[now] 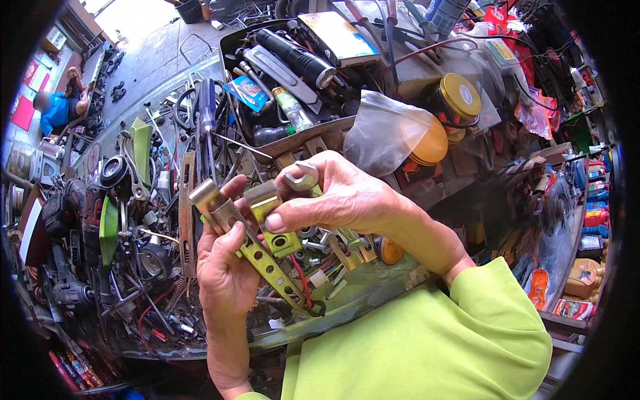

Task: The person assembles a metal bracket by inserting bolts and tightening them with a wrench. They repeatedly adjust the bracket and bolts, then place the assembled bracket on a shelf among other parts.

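**Two Metal Brackets Being Held Over a Cluttered Desk**

A long, yellowish perforated metal bracket (pixel 263 257) is being gripped in the left hand (pixel 223 267), whose fingers are being closed around its upper part, just below the bent end. The bracket is being held tilted, its lower end pointing down to the right, above the desk (pixel 347 303). A second, shorter bracket (pixel 270 217) with a round hole is being pinched between the thumb and fingers of the right hand (pixel 333 197), and it is being held against the long one, the two pieces touching near the middle. Both hands are being kept close together, each clamped on its own piece. A red wire (pixel 301 277) is being seen just behind the long bracket's lower end. Behind the hands, a tray of tools (pixel 293 137) is being crowded by a black torch (pixel 297 59), and a clear plastic bag (pixel 387 127) is lying beside a gold-lidded tin (pixel 459 97).
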Motion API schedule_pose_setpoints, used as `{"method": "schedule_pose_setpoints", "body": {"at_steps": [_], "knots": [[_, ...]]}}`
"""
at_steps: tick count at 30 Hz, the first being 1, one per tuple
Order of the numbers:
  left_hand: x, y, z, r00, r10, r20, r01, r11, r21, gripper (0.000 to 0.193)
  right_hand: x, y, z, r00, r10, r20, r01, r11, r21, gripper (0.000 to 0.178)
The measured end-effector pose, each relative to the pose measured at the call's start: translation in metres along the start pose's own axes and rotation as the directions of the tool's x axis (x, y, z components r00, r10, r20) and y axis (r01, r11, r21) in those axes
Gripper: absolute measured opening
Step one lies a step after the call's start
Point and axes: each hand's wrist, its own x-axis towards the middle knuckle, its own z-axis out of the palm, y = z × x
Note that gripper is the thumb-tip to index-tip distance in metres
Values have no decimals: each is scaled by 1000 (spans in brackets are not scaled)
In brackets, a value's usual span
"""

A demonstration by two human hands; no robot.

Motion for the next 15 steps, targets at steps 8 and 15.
{"method": "schedule_pose_setpoints", "body": {"at_steps": [8, 15], "knots": [[1, -2, -4, 980, 200, -7, -179, 893, 412, 48, -18, -22, -1, 990, -76, -118, 74, 997, -20, 20], [9, -7, -9, 941, 332, -59, -178, 639, 748, 41, -25, -16, 1, 941, -315, -125, 256, 902, -348, 22]]}}
